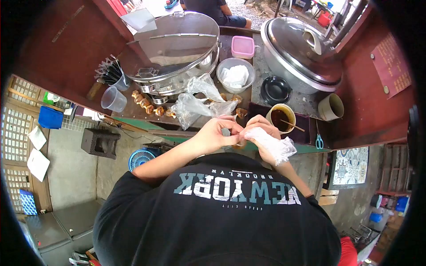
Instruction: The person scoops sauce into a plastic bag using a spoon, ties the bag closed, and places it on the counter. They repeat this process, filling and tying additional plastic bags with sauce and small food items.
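Close in front of my chest, both hands pinch a clear plastic bag (pixel 276 146) whose loose end hangs to the right. My left hand (pixel 218 134) has thumb and forefinger closed on its gathered neck. The fingers of my right hand (pixel 262 131) are bunched together on the same bag. Part of it, with something brownish inside, shows beneath the hands but is mostly hidden. Beyond my left hand lie several filled plastic bags (pixel 191 108) and a row of brown skewered food pieces (pixel 148 105). A tub of dark sauce (pixel 282 119) with a stick in it stands by my right hand.
A big round lidded steel pan (pixel 177 48) stands back left, a large lidded pot (pixel 301 57) back right. Between them are a pink container (pixel 242 47) and a bowl of white plastic (pixel 236 75). Blue scissors (pixel 319 141) hang at the right edge. A person (pixel 213 11) sits beyond the counter.
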The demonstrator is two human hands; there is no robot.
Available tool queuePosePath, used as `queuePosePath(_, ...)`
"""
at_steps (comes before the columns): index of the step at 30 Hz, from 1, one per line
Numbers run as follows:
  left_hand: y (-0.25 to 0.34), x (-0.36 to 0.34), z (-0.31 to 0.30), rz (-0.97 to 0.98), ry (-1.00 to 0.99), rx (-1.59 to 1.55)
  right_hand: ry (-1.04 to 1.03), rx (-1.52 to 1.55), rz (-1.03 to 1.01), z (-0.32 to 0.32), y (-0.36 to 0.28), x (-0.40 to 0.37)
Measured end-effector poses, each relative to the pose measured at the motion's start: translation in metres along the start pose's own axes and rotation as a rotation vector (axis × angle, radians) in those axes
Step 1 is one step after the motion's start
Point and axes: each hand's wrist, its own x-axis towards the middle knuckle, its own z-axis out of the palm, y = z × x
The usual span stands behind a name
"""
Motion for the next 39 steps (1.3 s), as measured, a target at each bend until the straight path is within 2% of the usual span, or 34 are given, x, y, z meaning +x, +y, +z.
queuePosePath(2,-0.005,0.000,0.000,-0.033,-0.030,0.005,-0.002,-0.002,-0.005,-0.001,0.003,0.000)
queuePosePath(6,-0.006,0.005,0.000,-0.022,-0.083,0.045,0.040,0.167,0.162,-0.006,0.013,-0.003)
queuePosePath(10,-0.012,0.012,0.004,0.049,-0.102,0.097,0.025,0.144,0.130,-0.014,0.008,0.002)
queuePosePath(12,-0.019,0.016,0.004,0.078,-0.083,0.140,0.052,0.034,0.075,-0.013,0.015,0.003)
queuePosePath(14,-0.027,0.020,0.003,0.061,-0.060,0.288,0.078,-0.027,0.067,-0.011,0.017,0.005)
queuePosePath(15,-0.032,0.023,0.003,0.054,-0.048,0.360,0.116,-0.049,0.129,-0.011,0.023,0.007)
queuePosePath(17,-0.043,0.037,0.001,0.053,0.080,0.412,0.194,-0.091,0.260,-0.010,0.043,0.013)
queuePosePath(20,-0.070,0.069,-0.013,0.156,0.309,0.543,0.239,-0.480,0.027,-0.010,0.068,0.030)
queuePosePath(22,-0.088,0.097,-0.030,0.155,0.481,0.717,0.203,-0.611,0.012,-0.008,0.088,0.039)
queuePosePath(24,-0.105,0.121,-0.046,0.189,0.508,0.852,0.175,-0.658,0.096,-0.003,0.129,0.045)
queuePosePath(25,-0.114,0.131,-0.053,0.206,0.523,0.920,0.107,-0.724,0.129,0.002,0.128,0.045)
queuePosePath(28,-0.139,0.152,-0.073,0.059,0.355,1.126,0.058,-0.583,0.191,0.010,0.121,0.041)
queuePosePath(29,-0.146,0.156,-0.079,0.054,0.299,1.131,0.078,-0.591,0.108,0.010,0.124,0.037)
queuePosePath(32,-0.140,0.161,-0.083,-0.049,0.210,1.125,0.034,-0.582,0.144,0.004,0.118,0.031)
queuePosePath(35,-0.128,0.160,-0.084,-0.033,0.213,1.175,0.019,-0.507,0.168,-0.002,0.104,0.028)
queuePosePath(39,-0.103,0.149,-0.076,-0.059,0.376,1.016,0.039,-0.423,0.188,-0.005,0.088,0.025)
